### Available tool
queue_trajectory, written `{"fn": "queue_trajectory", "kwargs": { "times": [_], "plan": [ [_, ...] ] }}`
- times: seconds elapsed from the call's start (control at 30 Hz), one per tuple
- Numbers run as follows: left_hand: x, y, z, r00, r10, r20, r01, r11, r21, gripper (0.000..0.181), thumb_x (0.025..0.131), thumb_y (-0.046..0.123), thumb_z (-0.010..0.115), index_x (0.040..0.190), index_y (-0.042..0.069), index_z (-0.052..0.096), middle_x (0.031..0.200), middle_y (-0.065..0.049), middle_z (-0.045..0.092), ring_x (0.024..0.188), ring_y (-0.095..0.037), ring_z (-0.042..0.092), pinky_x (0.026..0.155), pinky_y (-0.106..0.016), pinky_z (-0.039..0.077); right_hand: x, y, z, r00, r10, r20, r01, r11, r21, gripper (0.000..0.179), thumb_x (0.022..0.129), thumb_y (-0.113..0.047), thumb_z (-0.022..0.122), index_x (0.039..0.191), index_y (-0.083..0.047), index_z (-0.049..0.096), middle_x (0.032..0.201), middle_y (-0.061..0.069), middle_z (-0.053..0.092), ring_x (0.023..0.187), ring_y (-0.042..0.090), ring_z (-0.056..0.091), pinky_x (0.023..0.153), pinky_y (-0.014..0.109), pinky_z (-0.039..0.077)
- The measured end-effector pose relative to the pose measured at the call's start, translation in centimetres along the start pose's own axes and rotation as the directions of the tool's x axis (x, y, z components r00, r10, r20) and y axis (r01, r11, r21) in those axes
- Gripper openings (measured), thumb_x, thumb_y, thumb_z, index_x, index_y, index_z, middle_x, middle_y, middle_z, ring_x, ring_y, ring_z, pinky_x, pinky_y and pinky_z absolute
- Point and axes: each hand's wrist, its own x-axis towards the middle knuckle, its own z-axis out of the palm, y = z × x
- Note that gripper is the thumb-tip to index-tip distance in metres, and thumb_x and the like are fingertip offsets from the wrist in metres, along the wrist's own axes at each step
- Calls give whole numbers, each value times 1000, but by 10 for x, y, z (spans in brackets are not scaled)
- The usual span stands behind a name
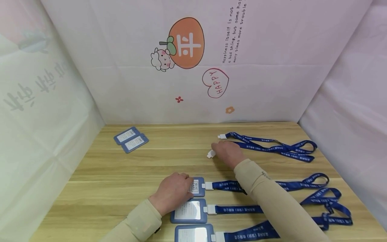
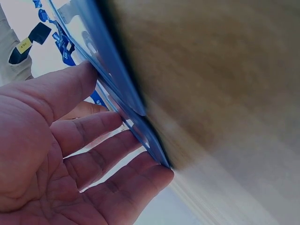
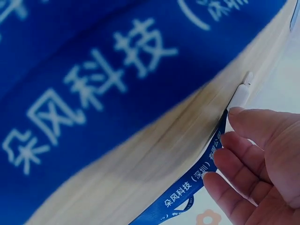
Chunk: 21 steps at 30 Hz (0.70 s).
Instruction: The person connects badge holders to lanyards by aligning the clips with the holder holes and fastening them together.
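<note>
My left hand (image 1: 173,191) lies over the left part of a blue ID card holder (image 1: 198,187), hiding much of it. In the left wrist view, its thumb and lightly bent, spread fingers (image 2: 108,161) rest along the holder's edge. The holder is joined to a blue lanyard (image 1: 228,185) by a white clip (image 1: 209,186). Farther back, my right hand (image 1: 228,154) pinches a second blue lanyard (image 3: 192,180) just behind its white clip (image 3: 240,96), between thumb and fingertips. The strap trails off to the right.
Two more holders with lanyards, a middle one (image 1: 188,211) and a near one (image 1: 193,234), lie in front. Two loose card holders (image 1: 130,139) lie back left. Another lanyard (image 1: 260,138) lies back right. White printed cloth (image 1: 130,94) encloses the wooden table (image 1: 99,188).
</note>
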Motion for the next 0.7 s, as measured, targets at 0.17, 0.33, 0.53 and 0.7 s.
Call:
{"fn": "queue_trajectory", "kwargs": {
  "times": [0.17,0.33,0.53,0.7],
  "plan": [
    [0,0,1,1000,2,4,-2,1000,-5,41,93,37,79,125,11,75,122,-8,75,102,-24,73,88,-37,62,1,-1,1,999,23,26,-25,996,81,34,103,-7,64,135,-16,64,124,11,72,109,26,70,95,43,61],
    [0,0,2,1000,3,2,-3,1000,0,42,93,37,79,125,11,74,122,-8,75,103,-23,72,89,-37,62,1,-2,2,994,27,101,-40,991,128,39,105,-10,60,143,-22,62,136,7,70,122,29,67,103,48,56],
    [0,0,2,1000,7,-9,-7,1000,8,42,93,37,79,125,11,74,121,-8,75,102,-23,72,88,-37,62,-1,-2,3,992,23,122,-37,993,115,30,103,-12,64,130,-21,70,112,5,77,98,22,70,91,45,60],
    [0,-1,1,1000,8,-10,-8,1000,7,42,93,37,78,125,11,74,120,-8,75,101,-23,72,88,-37,62,-3,-1,4,997,1,82,-7,998,70,24,100,-8,68,120,-20,75,102,3,78,90,22,68,83,42,60]
  ]
}}
